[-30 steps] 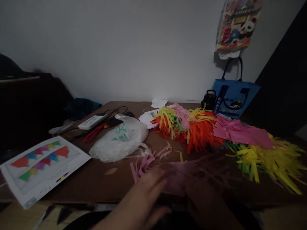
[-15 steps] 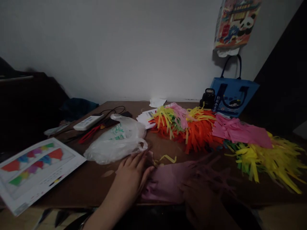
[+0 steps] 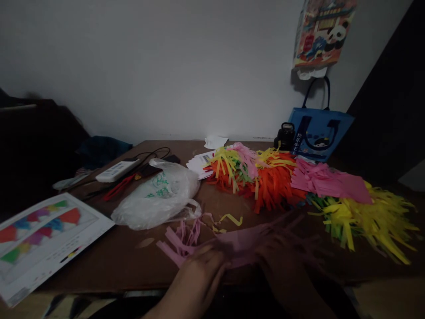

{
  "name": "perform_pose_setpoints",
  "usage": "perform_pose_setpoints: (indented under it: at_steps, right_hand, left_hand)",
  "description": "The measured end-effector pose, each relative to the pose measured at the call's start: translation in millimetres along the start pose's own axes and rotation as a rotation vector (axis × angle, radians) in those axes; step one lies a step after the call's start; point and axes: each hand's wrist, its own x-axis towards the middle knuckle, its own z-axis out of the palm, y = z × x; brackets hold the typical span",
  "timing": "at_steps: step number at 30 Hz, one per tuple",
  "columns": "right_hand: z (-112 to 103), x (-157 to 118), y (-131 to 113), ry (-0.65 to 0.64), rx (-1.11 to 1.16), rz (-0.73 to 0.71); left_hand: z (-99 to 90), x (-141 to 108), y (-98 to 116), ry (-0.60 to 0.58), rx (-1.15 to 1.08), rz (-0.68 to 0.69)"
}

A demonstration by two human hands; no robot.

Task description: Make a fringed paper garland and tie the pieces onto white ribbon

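A pink sheet of fringed tissue paper (image 3: 237,243) lies flat near the front edge of the table, its cut strips spreading to the left and right. My left hand (image 3: 206,263) is closed on the near left part of the sheet, fingers bent over its edge. At the near right part, my right hand (image 3: 277,259) grips the same edge, though deep shadow covers much of it. Just beyond the sheet are loose yellow strips (image 3: 232,218). A translucent plastic bag (image 3: 159,195) rests to the left of them.
Orange fringed paper (image 3: 275,181), a pink bundle (image 3: 335,181) and yellow fringe (image 3: 381,217) spread over the right side. A printed sheet with bunting pictures (image 3: 46,243) lies left. Farther back are a white power strip (image 3: 117,171), a black bottle (image 3: 284,136) and a blue bag (image 3: 320,133).
My left hand has come down toward the table's front edge, uncovering the left fringe. The pink sheet's near edge is now turned up, making the sheet narrower. My right hand stays near the right end.
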Motion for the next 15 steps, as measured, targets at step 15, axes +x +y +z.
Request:
perform_pose_setpoints:
  at_steps: [15]
  right_hand:
    - [29, 35, 15, -0.221, -0.392, 0.393]
  left_hand:
    - [-5.5, 46, -10, -0.089, 0.375, -0.371]
